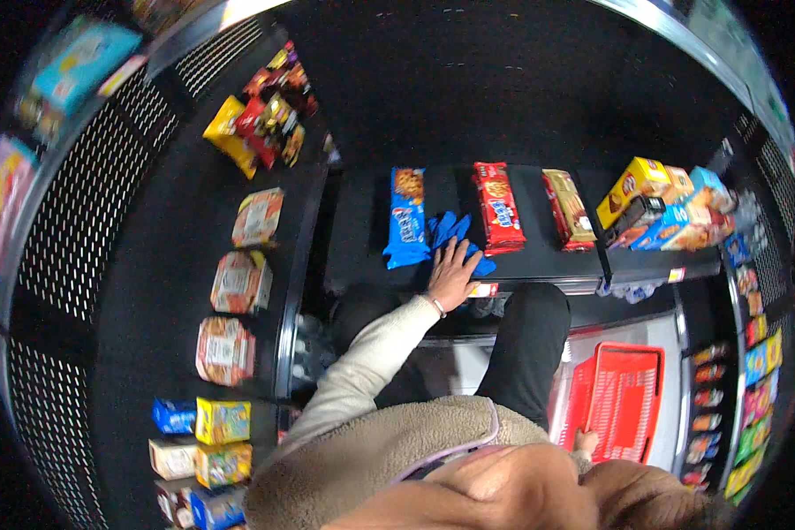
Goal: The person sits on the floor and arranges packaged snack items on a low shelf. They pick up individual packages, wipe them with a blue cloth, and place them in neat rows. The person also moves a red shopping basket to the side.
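My left hand (454,271) lies palm down near the front of a black shelf (361,232), fingers spread on a crumpled blue cloth (452,226). Part of the cloth is hidden under the palm. Just left of it is a blue cookie packet (407,215), and to its right lies a red cookie packet (499,209). Low on the right, my right hand (587,442) grips the near left edge of a red plastic shopping basket (626,404). My sleeve and body hide part of that hand.
A gold-and-red packet (568,211) and several snack boxes (662,205) sit farther right. Along the left shelf stand plastic food tubs (240,281), bagged snacks (265,122) and small boxes (222,421). A price-label rail (550,286) edges the shelf, close to my knees.
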`<state>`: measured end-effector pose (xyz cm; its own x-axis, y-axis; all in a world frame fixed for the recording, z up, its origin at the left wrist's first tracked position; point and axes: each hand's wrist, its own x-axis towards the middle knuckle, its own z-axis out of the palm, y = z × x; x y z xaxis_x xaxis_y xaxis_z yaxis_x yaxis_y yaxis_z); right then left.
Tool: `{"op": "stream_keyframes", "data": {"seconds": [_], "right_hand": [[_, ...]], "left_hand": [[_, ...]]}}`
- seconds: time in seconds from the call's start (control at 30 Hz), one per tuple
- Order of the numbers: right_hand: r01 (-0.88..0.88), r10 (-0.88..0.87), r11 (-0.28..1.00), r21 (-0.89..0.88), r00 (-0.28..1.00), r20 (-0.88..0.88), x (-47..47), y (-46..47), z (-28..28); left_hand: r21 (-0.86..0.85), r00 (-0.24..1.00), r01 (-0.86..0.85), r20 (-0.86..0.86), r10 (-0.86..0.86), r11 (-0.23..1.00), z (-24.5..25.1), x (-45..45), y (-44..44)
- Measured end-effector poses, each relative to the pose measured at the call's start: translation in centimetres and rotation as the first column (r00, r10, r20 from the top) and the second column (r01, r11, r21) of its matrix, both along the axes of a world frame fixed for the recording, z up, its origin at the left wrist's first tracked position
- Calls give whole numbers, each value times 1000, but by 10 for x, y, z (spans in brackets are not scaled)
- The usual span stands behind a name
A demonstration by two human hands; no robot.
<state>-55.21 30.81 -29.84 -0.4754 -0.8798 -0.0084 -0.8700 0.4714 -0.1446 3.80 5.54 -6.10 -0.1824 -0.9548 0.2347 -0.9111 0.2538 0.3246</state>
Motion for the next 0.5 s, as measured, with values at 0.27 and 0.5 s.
{"op": "stream_keyframes", "data": {"seconds": [0.27,0.5], "right_hand": [[36,-30,998,49,993,-118,-36,-4,-52],[45,-42,999,26,994,-98,-38,-9,-39]], "left_hand": [[-311,995,72,-48,-91,948,20,-10,10],[-135,931,283,-197,-306,949,-4,-45,78]]}}
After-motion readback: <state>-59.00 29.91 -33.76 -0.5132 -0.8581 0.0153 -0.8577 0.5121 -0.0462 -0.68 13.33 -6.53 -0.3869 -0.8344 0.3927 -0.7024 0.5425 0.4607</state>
